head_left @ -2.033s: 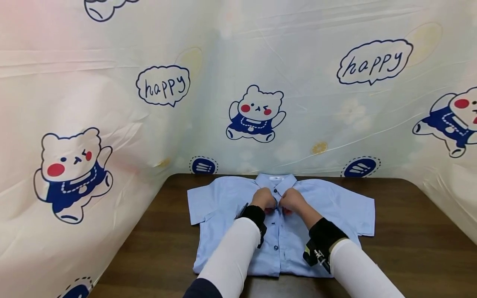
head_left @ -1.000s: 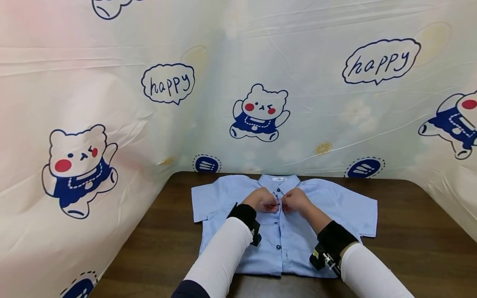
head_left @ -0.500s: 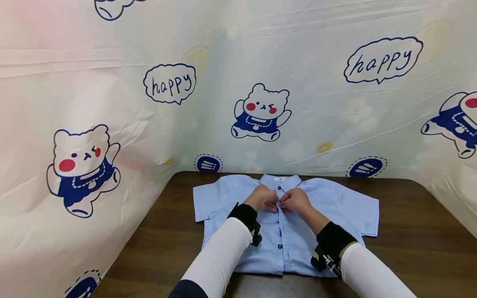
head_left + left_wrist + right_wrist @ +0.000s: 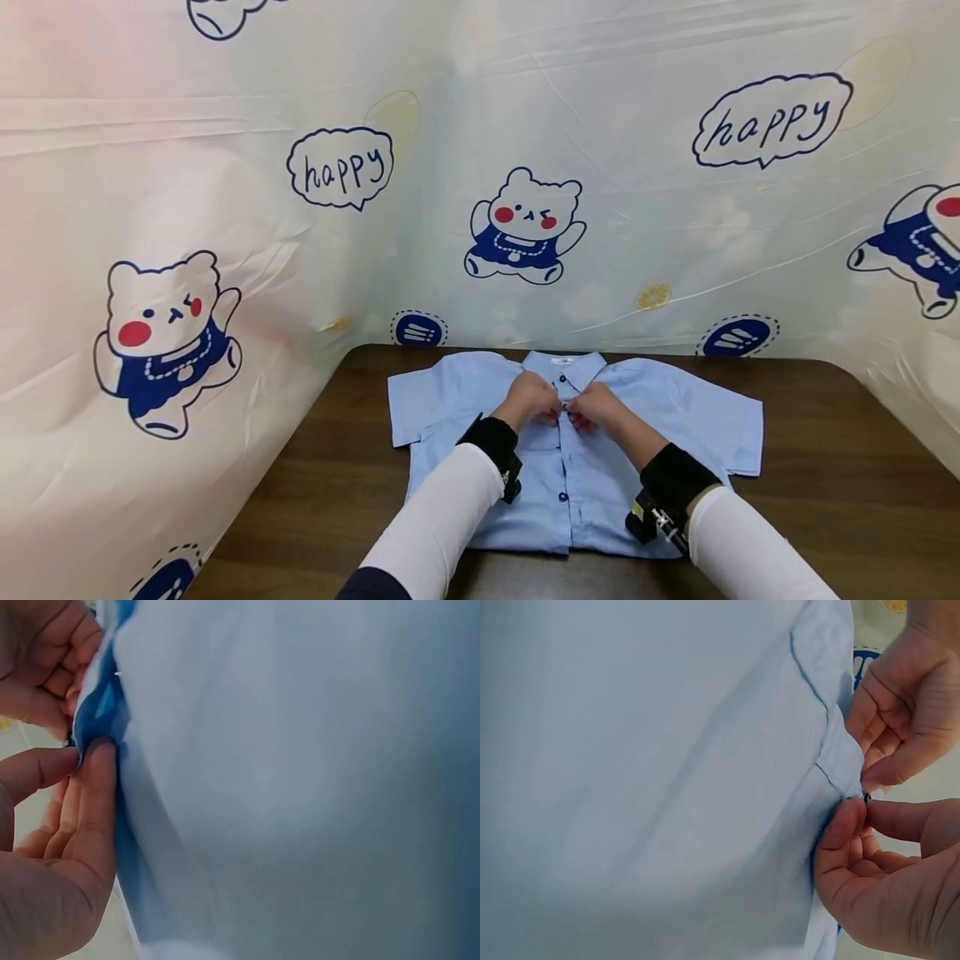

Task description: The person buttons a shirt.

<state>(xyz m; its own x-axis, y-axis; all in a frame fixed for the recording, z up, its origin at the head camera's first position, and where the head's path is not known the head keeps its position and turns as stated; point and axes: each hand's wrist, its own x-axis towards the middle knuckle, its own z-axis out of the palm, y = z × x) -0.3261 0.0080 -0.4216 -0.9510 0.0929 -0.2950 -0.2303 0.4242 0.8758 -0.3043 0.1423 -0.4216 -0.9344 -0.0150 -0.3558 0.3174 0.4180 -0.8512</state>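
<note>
A light-blue short-sleeved shirt (image 4: 678, 408) lies front up, its collar at the far side and dark buttons down the middle. My left hand (image 4: 534, 396) pinches the front edge just below the collar. In the left wrist view, its thumb and index finger (image 4: 97, 769) grip a fold of the cloth. Close beside it, my right hand (image 4: 596, 407) pinches the opposite side of the front opening. A dark button (image 4: 867, 798) shows between the right thumb and index finger in the right wrist view, with the left fingertips right above it.
The shirt lies on a dark brown wooden table (image 4: 825, 467), whose bare surface shows on both sides. Behind it hangs a pale curtain (image 4: 637, 225) printed with bears and "happy" bubbles. A lower button (image 4: 563, 497) sits farther down the shirt front.
Both hands stay at the same spot on the shirt front, shifting only slightly. The left fingers looked straighter one second ago; the right hand has turned a little and dipped.
</note>
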